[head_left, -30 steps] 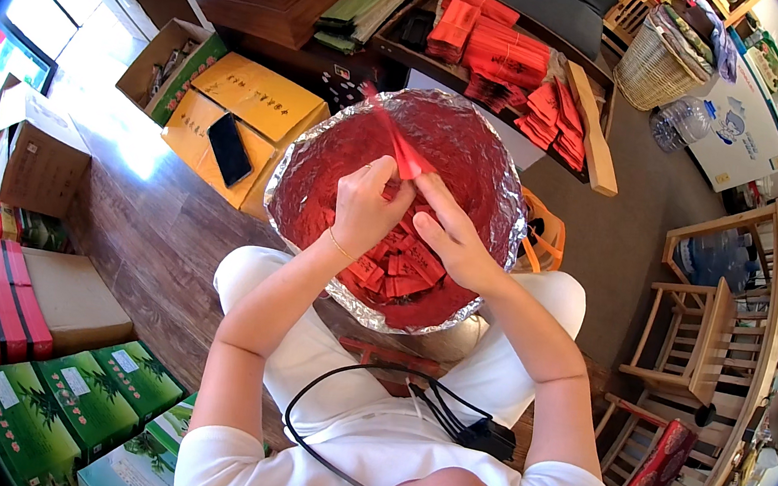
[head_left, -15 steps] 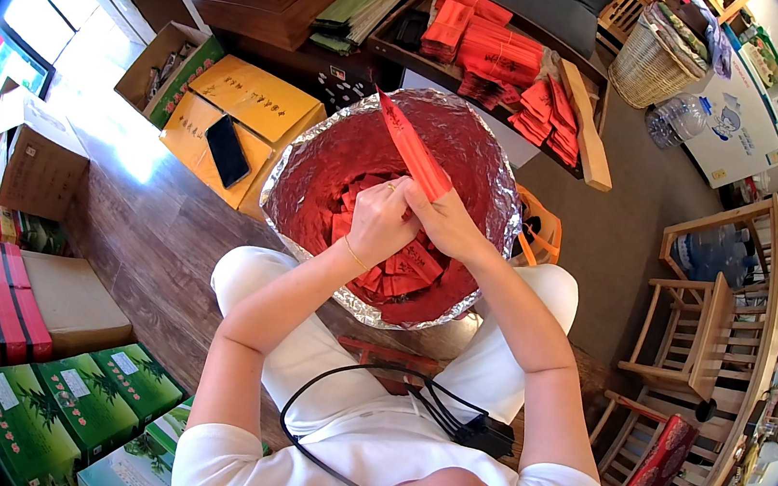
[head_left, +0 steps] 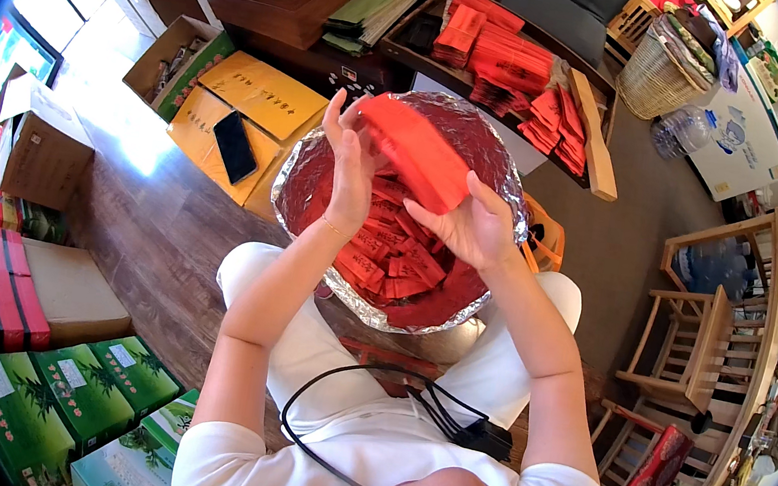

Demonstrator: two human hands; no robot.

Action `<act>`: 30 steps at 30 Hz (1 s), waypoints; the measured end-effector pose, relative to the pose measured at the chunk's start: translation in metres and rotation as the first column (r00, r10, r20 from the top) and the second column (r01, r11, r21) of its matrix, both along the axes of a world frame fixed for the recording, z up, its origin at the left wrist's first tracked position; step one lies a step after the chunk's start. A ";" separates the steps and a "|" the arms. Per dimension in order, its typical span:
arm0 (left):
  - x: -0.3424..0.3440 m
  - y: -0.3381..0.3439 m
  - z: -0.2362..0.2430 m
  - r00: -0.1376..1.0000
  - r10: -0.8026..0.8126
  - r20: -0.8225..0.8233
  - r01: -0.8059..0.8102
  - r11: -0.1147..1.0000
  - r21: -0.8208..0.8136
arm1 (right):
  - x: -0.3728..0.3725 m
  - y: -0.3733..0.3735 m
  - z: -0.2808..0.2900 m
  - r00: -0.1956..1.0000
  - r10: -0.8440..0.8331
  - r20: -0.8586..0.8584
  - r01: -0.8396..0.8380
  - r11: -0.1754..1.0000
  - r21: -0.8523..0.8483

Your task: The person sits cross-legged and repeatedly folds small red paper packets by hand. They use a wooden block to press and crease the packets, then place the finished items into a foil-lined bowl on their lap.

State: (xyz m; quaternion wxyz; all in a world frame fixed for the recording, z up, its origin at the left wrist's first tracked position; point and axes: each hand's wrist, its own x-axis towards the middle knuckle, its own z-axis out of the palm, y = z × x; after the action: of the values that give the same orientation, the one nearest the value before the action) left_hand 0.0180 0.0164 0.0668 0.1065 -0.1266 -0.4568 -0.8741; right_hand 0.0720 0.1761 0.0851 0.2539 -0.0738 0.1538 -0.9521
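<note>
A red paper packet (head_left: 416,154), slightly blurred, is tilted above a foil-lined tub (head_left: 371,313) between my knees. My right hand (head_left: 481,223) grips its lower right end, with the thumb on the near side. My left hand (head_left: 352,166) is raised at the packet's left end, fingers spread and partly behind it; whether they touch it I cannot tell. Inside the tub, whose interior looks red, lie many small red packets (head_left: 396,261) with dark print, heaped at the bottom.
A wooden tray (head_left: 609,110) at the back holds stacks of flat red packets (head_left: 509,59) and a wooden bar (head_left: 591,137). Yellow boxes (head_left: 262,91) carry a black phone (head_left: 235,146). Green boxes (head_left: 23,417) stand at near left, wooden chairs (head_left: 689,328) at right. A black cable (head_left: 314,380) crosses my lap.
My hands have moved apart from being pressed together on the narrow folded packet. The packet now shows a wider face, and my left hand has opened and risen to its left end.
</note>
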 end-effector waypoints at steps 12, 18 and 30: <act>-0.014 0.001 -0.001 0.948 -0.026 0.316 -0.045 0.975 0.217 | -0.018 -0.012 -0.014 0.657 0.403 -0.637 0.503 0.395 0.769; -0.006 0.015 -0.005 0.974 0.016 0.224 -0.048 0.990 0.136 | -0.026 -0.015 -0.024 0.472 0.448 -0.759 0.754 0.240 0.611; -0.012 -0.002 0.000 0.946 -0.242 0.216 0.190 0.954 0.233 | -0.007 -0.005 0.006 0.929 0.150 -0.337 0.160 0.660 0.734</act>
State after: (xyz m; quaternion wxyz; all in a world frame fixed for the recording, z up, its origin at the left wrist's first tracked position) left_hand 0.0059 0.0141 0.0670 -0.0342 -0.0566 -0.3552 -0.9325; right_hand 0.0648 0.1716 0.0916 0.2254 -0.1398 0.5774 -0.7722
